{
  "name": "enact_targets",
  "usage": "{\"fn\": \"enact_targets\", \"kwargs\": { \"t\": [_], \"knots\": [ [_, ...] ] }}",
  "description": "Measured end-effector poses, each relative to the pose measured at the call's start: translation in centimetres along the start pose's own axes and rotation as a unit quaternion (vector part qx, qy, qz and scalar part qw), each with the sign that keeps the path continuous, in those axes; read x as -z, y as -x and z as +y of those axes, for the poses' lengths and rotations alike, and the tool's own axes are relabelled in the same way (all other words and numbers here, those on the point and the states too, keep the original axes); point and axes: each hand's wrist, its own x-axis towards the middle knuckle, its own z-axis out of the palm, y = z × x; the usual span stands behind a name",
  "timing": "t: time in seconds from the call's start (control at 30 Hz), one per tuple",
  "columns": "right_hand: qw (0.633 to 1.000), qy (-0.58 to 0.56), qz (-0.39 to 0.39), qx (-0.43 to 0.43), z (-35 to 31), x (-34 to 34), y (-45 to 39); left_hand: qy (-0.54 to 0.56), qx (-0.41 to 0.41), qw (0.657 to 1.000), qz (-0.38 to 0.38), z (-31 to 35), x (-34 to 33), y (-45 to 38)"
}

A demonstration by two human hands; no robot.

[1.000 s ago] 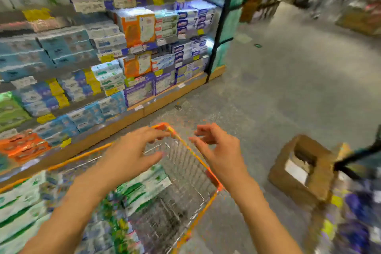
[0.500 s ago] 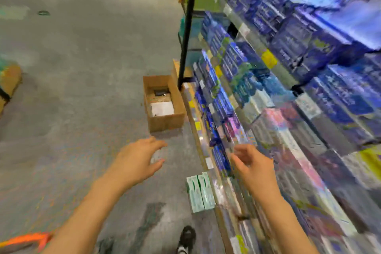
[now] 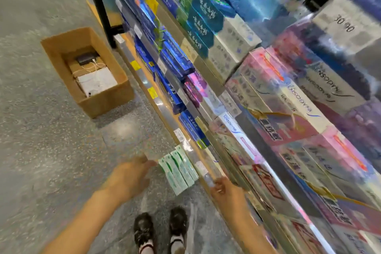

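Closing in on the green-and-white toothpaste boxes point(image 3: 178, 169) since half a second ago: bringing the left hand point(image 3: 132, 177) from well to their left to just beside them, and dropping the right hand point(image 3: 224, 189) from the higher shelves down to the bottom shelf rail point(image 3: 165, 113).

Stretching the left hand out toward 2 o'clock, fingers loosely spread and fairly wide, holding nothing, tips arriving at the near-left corner of the boxes. Blurring too much to tell touching from just short.

Curling the right hand's fingers at the edge of the rail, at 4 o'clock from the boxes. Impossible to tell through the blur whether gripping something or only resting there.

Lying flat on the speckled grey floor point(image 3: 51, 150), the boxes, side by side as one bundle, long sides running toward 11 o'clock, tight against the foot of the shelving.

Standing at 6 o'clock from them, a pair of black shoes point(image 3: 178, 222).

Sitting well apart at 11 o'clock, an open cardboard carton point(image 3: 107, 101), holding a dark device, a white cable and a flat white box.

Rising beyond it at 12 o'clock, a black upright post point(image 3: 97, 2).

Filling the 1-to-4 o'clock side, blue cartons point(image 3: 175, 60) and Sensodyne cartons point(image 3: 321, 88).
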Motion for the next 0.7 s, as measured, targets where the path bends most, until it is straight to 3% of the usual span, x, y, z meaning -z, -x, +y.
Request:
{"fn": "enact_targets", "kwargs": {
  "t": [0.13, 0.27, 0.4, 0.53, 0.7],
  "knots": [
    [0.995, -0.008, -0.03, -0.091, 5.6, -9.9, -8.4, -0.101, -0.027, 0.993, -0.049, -2.8, -9.3, -9.6],
    [0.996, 0.026, -0.017, -0.08, 9.9, -18.1, -16.3, -0.173, -0.062, 0.982, -0.042, -5.6, -17.1, -17.9],
    [0.994, 0.061, -0.057, -0.069, 13.4, -26.0, -22.5, -0.245, -0.096, 0.963, -0.053, -7.0, -23.6, -26.0],
    [0.977, 0.137, -0.146, -0.068, 15.9, -33.3, -25.4, -0.291, -0.146, 0.942, -0.086, -7.3, -30.4, -31.2],
    [0.96, 0.211, -0.148, -0.112, 19.2, -37.9, -25.8, -0.367, -0.208, 0.889, -0.178, -7.8, -36.6, -33.7]
  ]
}}
